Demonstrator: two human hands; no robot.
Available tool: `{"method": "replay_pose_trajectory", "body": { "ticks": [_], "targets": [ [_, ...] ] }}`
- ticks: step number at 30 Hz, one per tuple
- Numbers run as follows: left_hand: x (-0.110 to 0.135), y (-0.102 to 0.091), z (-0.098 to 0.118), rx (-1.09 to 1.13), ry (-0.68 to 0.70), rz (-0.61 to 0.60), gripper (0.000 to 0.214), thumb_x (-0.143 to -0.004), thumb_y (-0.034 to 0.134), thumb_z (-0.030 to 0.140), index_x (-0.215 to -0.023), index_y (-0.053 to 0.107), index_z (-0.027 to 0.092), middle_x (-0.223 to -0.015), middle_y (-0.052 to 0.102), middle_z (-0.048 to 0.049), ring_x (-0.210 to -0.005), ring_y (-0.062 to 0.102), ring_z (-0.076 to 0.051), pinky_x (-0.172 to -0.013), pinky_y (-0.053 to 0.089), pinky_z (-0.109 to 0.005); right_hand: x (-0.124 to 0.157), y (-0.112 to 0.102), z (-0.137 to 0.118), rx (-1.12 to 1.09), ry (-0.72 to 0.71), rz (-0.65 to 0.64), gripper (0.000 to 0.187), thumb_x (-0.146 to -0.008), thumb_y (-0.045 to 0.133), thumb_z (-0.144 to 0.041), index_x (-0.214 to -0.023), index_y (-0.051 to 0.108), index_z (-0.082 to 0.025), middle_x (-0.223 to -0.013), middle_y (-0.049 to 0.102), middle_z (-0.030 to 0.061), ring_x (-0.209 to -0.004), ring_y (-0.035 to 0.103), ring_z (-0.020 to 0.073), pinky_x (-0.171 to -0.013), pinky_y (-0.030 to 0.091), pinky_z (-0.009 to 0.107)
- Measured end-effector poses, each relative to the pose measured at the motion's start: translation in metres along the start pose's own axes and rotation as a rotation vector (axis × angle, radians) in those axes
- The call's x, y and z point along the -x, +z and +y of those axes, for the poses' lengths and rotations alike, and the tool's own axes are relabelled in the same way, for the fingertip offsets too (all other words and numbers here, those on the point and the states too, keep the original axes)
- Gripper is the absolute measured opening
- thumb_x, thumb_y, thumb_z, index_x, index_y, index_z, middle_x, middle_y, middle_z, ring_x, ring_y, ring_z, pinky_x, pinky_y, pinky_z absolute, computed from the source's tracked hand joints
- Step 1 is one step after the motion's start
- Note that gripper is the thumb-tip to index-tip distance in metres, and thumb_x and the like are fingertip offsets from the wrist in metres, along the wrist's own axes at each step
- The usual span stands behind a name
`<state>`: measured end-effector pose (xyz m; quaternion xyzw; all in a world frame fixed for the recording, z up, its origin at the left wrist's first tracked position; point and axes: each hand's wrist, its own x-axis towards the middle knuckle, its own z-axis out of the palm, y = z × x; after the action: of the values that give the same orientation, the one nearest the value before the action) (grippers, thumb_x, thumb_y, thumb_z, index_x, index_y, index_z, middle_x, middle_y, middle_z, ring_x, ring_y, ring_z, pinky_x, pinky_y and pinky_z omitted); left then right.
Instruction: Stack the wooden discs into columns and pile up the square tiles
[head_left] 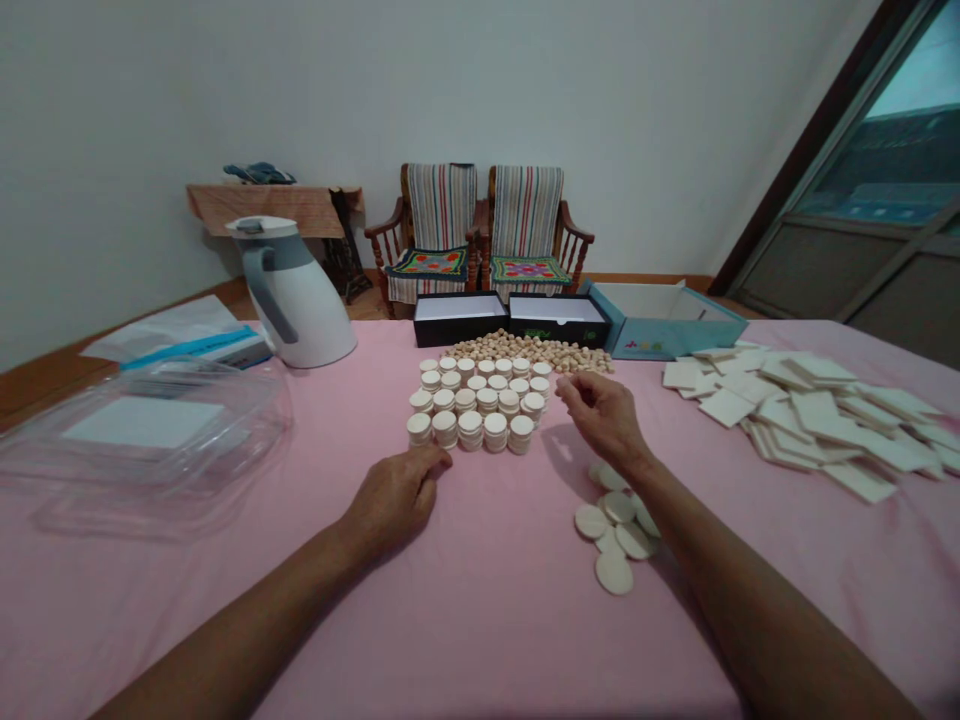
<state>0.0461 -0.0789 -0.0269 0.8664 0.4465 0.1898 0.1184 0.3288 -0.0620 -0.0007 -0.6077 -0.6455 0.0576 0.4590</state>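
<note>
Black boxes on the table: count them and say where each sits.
2. One black box lies behind the bead pile, left of centre; the other black box adjoins it on the right, beside the open blue box. None looks hidden.

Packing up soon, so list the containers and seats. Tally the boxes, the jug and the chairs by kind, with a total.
Black rectangular cardboard boxes: 2
Open blue cardboard box: 1
White plastic insulated jug: 1
Striped wooden armchairs: 2
Total: 6
</note>
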Motion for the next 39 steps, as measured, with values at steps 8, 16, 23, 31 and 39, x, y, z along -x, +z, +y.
{"method": "replay_pose_trajectory", "body": {
  "ticks": [8,16,23,31,39],
  "targets": [
    [-0.003,-0.009,0.010,-0.047,0.075,-0.066,0.025,-0.085,0.039,0.013,-0.096,0.061,0.018,-0.087,0.067,-0.0054,-0.077,0.061,-0.017,-0.071,0.046,-0.028,-0.006,-0.016,0.031,-0.177,0.223,-0.083,0.039,-0.081,0.050,-0.047,-0.066,0.065,-0.014,-0.063,0.065,0.0053,-0.051,0.056,0.0128,-0.049,0.043,0.023],
    [-0.015,-0.006,0.085,0.024,0.518,-0.204,0.032,-0.085,0.052,0.032,-0.114,0.056,0.017,-0.109,0.060,-0.0111,-0.101,0.055,-0.022,-0.088,0.044,-0.035,0.001,-0.036,0.092,-0.160,0.349,0.250,0.045,-0.078,0.049,-0.053,-0.067,0.066,-0.013,-0.060,0.064,0.0060,-0.049,0.056,0.0135,-0.050,0.043,0.025],
    [-0.041,0.036,0.137,0.040,0.783,-0.232,0.070,-0.073,0.064,0.055,-0.131,0.044,0.022,-0.143,0.038,-0.0129,-0.133,0.028,-0.034,-0.107,0.023,-0.052,0.006,-0.043,0.111,-0.066,0.352,0.292,0.045,-0.079,0.048,-0.052,-0.067,0.067,-0.013,-0.058,0.063,0.0059,-0.051,0.057,0.0156,-0.052,0.043,0.027],
    [-0.072,0.066,0.157,0.008,0.745,-0.267,0.054,-0.078,0.058,0.052,-0.123,0.050,0.024,-0.135,0.045,-0.0110,-0.129,0.032,-0.036,-0.102,0.025,-0.059,0.010,-0.035,0.112,-0.017,0.333,0.207,0.048,-0.080,0.045,-0.055,-0.067,0.068,-0.015,-0.058,0.066,0.0061,-0.052,0.056,0.0162,-0.051,0.039,0.026],
    [-0.064,0.062,0.147,-0.022,0.680,-0.236,0.025,-0.080,0.056,0.037,-0.098,0.056,0.019,-0.109,0.058,-0.0096,-0.112,0.046,-0.029,-0.090,0.038,-0.043,0.012,-0.034,0.109,0.032,0.322,0.150,0.045,-0.081,0.046,-0.053,-0.065,0.067,-0.016,-0.058,0.065,0.0053,-0.056,0.058,0.0170,-0.053,0.039,0.026]
  ]
}}
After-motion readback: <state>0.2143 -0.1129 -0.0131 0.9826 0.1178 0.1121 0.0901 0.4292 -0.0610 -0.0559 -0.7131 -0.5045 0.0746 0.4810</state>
